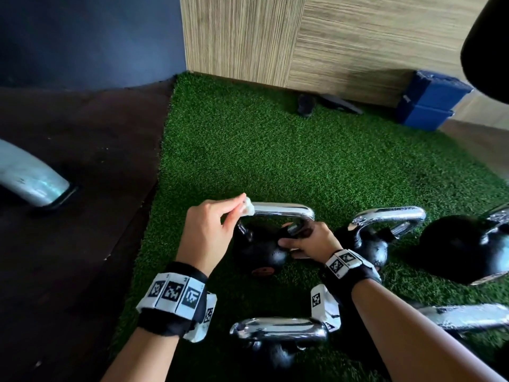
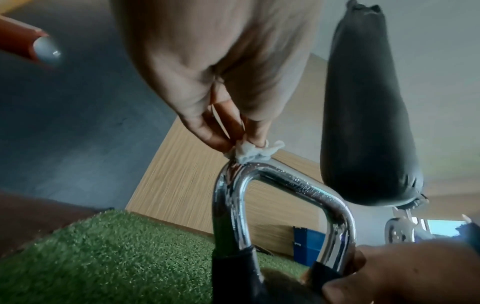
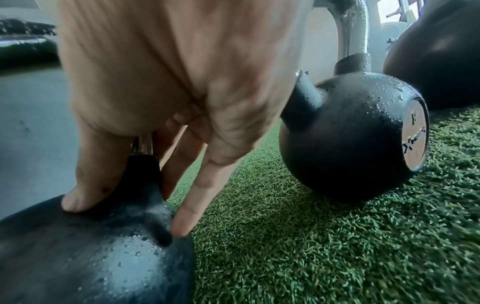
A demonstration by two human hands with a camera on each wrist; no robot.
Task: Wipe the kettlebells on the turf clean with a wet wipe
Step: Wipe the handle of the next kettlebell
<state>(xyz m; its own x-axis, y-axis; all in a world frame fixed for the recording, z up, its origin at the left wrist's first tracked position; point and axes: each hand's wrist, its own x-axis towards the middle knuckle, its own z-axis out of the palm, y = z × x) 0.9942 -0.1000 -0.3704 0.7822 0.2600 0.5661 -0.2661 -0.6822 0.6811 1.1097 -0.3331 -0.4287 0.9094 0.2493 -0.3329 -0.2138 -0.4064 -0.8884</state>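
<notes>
A black kettlebell [image 1: 259, 253] with a chrome handle [image 1: 283, 210] lies on the green turf [image 1: 275, 150]. My left hand [image 1: 240, 205] pinches a small bunched white wet wipe [image 1: 248, 209] against the handle's left corner [image 2: 233, 170]. The wipe [image 2: 250, 153] sits between thumb and fingertips, on top of the bend. My right hand [image 1: 293, 244] clasps the base of the handle's right leg. Its thumb [image 3: 85, 185] lies on the wet, beaded body [image 3: 91, 257], and its fingers [image 3: 192, 205] reach down the other side.
Several more kettlebells lie around: one to the right [image 1: 369, 244], a big one [image 1: 465, 246], one near me [image 1: 275, 343]. A black punching bag [image 2: 369, 123] hangs overhead. Blue blocks [image 1: 432, 100] stand by the wood wall. Dark floor [image 1: 68, 216] and a grey machine leg [image 1: 30, 177] lie left.
</notes>
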